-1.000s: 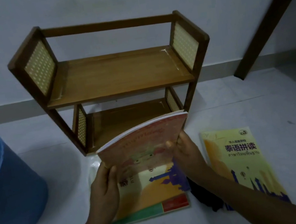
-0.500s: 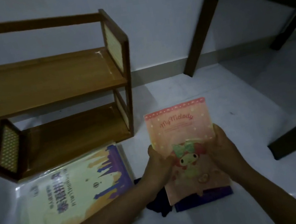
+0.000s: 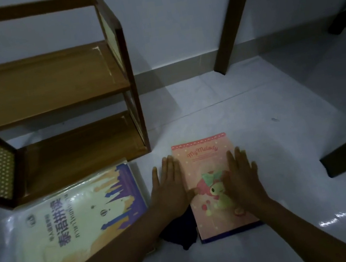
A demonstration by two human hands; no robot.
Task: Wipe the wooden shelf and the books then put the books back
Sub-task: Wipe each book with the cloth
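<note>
Pink book [image 3: 213,183] flat on floor, lower centre — left hand [image 3: 172,187] and right hand [image 3: 243,178] both flat, fingers straight, grasping nothing — wooden shelf [image 3: 48,91] upper left.

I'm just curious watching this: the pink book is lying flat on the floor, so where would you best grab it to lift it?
Probably by its far short edge, coming from the wall side. The pink book lies flat atop a dark blue one, and both the left hand and right hand rest spread on its long sides. The far edge is bare, so fingers could slip under there and a thumb pinch on top.
</note>
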